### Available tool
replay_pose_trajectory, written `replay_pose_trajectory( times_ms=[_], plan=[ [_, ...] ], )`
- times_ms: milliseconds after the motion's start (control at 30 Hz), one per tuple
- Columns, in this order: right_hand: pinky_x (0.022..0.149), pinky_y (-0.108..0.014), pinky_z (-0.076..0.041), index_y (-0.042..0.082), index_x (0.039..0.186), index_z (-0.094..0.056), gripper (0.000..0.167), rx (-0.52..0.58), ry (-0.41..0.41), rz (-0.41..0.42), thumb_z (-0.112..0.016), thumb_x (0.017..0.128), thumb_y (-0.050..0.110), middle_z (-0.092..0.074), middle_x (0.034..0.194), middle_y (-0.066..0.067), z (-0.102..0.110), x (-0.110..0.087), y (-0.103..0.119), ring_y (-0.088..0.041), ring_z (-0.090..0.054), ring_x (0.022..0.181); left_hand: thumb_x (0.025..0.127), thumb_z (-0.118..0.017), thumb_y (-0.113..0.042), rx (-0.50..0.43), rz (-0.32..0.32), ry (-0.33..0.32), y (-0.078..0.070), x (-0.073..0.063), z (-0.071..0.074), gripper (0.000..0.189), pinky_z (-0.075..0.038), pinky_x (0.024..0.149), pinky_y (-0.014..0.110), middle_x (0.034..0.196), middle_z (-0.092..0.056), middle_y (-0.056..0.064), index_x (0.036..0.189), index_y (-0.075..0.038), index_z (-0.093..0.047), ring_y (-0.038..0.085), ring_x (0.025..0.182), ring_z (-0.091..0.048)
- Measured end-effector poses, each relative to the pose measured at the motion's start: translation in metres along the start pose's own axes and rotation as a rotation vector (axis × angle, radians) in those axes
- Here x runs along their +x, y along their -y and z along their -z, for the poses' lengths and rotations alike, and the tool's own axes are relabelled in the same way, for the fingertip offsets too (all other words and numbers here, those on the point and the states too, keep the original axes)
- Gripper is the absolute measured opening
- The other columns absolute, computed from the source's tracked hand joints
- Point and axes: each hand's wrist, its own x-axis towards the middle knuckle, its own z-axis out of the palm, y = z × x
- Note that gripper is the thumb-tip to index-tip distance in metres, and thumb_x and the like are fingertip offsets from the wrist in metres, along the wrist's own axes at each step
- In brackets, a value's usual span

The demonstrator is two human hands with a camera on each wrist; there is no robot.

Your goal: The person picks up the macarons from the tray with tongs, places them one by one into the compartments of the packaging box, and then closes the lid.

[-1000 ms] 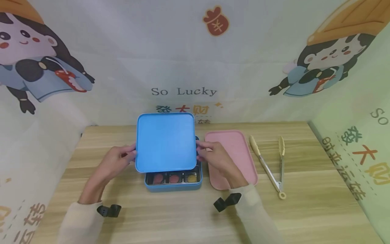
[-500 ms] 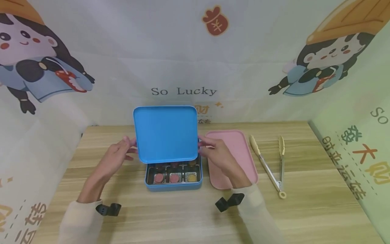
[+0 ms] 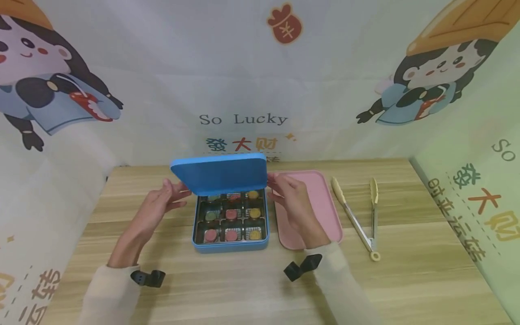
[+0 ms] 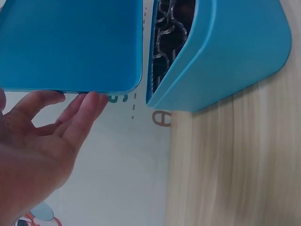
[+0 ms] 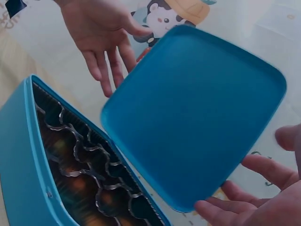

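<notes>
A blue box (image 3: 231, 247) stands open on the wooden table, with small round pink, yellow and green pieces in the compartments of its dark tray (image 3: 221, 222). Its blue lid (image 3: 227, 176) is raised at the back, tilted, the inner side facing me. My left hand (image 3: 156, 205) is at the lid's left edge, fingers fairly straight; in the left wrist view its fingertips meet the rim. On the other side my right hand (image 3: 293, 203) touches the lid's right edge with extended fingertips, its thumb (image 5: 288, 137) apart from it. The lid covers part of the tray's back row.
Right of the box lies a pink tray (image 3: 321, 207), partly under my right hand. Farther right are spread tongs (image 3: 359, 216) with cream tips. A printed cloth (image 3: 243, 81) hangs behind the table (image 3: 227, 289).
The lid has swung up and back from over the box, uncovering more of the tray's rows. Both hands follow its edges, and the left fingers have straightened.
</notes>
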Motion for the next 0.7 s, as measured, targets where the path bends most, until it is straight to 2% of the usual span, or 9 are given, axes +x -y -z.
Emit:
replay_pose_trajectory(
  times_ms=[67, 167, 233, 300, 400, 500, 567, 633, 700],
  plan=[
    [0.098, -0.045, -0.051, -0.009, 0.112, -0.069, 0.032, 0.053, -0.042, 0.015, -0.055, 0.102, 0.018, -0.07, 0.116, -0.014, -0.001, 0.003, -0.003, -0.024, -0.064, 0.116, 0.107, -0.013, -0.048, -0.033, -0.019, -0.008, 0.0, -0.001, -0.002, 0.076, -0.047, 0.095, 0.017, 0.146, -0.044, 0.029, 0.142, 0.012, -0.044, 0.037, 0.134, -0.047],
    [0.097, -0.041, -0.052, -0.01, 0.102, -0.068, 0.026, 0.053, -0.096, 0.039, -0.062, 0.098, 0.015, -0.069, 0.105, -0.01, -0.003, 0.004, -0.007, -0.017, -0.065, 0.104, 0.107, -0.014, -0.045, -0.086, -0.031, -0.007, 0.001, -0.001, -0.008, 0.077, -0.047, 0.096, 0.017, 0.145, -0.042, 0.031, 0.136, 0.018, -0.047, 0.015, 0.128, -0.055],
    [0.097, -0.038, -0.053, -0.01, 0.104, -0.068, 0.025, 0.032, -0.117, 0.058, -0.065, 0.096, 0.013, -0.068, 0.108, -0.013, -0.003, 0.004, -0.011, -0.015, -0.064, 0.1, 0.108, -0.015, -0.045, -0.102, -0.026, 0.001, 0.003, -0.001, -0.012, 0.076, -0.045, 0.097, 0.015, 0.147, -0.041, 0.031, 0.134, 0.019, -0.048, 0.001, 0.121, -0.056],
    [0.098, -0.035, -0.052, -0.006, 0.112, -0.069, 0.027, -0.002, -0.133, 0.063, -0.066, 0.096, 0.014, -0.068, 0.115, -0.015, -0.004, 0.003, -0.014, -0.013, -0.064, 0.101, 0.108, -0.017, -0.044, -0.096, -0.02, 0.009, 0.005, -0.001, -0.015, 0.073, -0.044, 0.099, 0.016, 0.15, -0.039, 0.027, 0.139, 0.015, -0.046, -0.004, 0.12, -0.054],
    [0.097, -0.031, -0.051, -0.005, 0.117, -0.069, 0.028, -0.03, -0.151, 0.06, -0.063, 0.097, 0.013, -0.067, 0.121, -0.015, -0.005, 0.004, -0.019, -0.013, -0.063, 0.104, 0.109, -0.018, -0.046, -0.061, 0.007, 0.007, 0.009, -0.002, -0.018, 0.068, -0.04, 0.109, 0.026, 0.153, -0.041, 0.019, 0.147, 0.005, -0.042, 0.008, 0.132, -0.049],
    [0.096, -0.029, -0.049, -0.002, 0.114, -0.071, 0.024, -0.006, -0.145, 0.014, -0.061, 0.098, 0.012, -0.066, 0.12, -0.01, -0.009, 0.003, -0.023, -0.012, -0.059, 0.107, 0.109, -0.02, -0.047, -0.03, 0.055, -0.005, 0.014, -0.005, -0.018, 0.065, -0.032, 0.116, 0.045, 0.152, -0.044, 0.015, 0.151, -0.003, -0.039, 0.027, 0.142, -0.039],
    [0.097, -0.029, -0.048, 0.002, 0.113, -0.073, 0.022, -0.002, -0.132, -0.025, -0.061, 0.098, 0.013, -0.065, 0.119, -0.006, -0.011, 0.003, -0.026, -0.013, -0.056, 0.111, 0.108, -0.021, -0.049, -0.013, 0.092, -0.01, 0.017, -0.007, -0.017, 0.064, -0.026, 0.116, 0.056, 0.152, -0.044, 0.016, 0.152, -0.005, -0.04, 0.035, 0.144, -0.035],
    [0.099, -0.031, -0.046, 0.006, 0.113, -0.074, 0.022, -0.009, -0.122, -0.06, -0.061, 0.098, 0.016, -0.064, 0.121, -0.003, -0.012, 0.004, -0.029, -0.015, -0.054, 0.116, 0.108, -0.022, -0.048, -0.003, 0.119, -0.012, 0.021, -0.007, -0.017, 0.063, -0.023, 0.116, 0.059, 0.154, -0.041, 0.016, 0.153, -0.006, -0.038, 0.037, 0.145, -0.032],
    [0.102, -0.033, -0.045, 0.011, 0.111, -0.075, 0.022, -0.066, -0.136, -0.077, -0.061, 0.098, 0.022, -0.065, 0.122, 0.0, -0.011, 0.004, -0.032, -0.015, -0.054, 0.12, 0.108, -0.022, -0.049, 0.007, 0.14, 0.001, 0.026, -0.005, -0.019, 0.063, -0.021, 0.117, 0.06, 0.156, -0.038, 0.016, 0.153, -0.007, -0.037, 0.038, 0.146, -0.029]
  ],
)
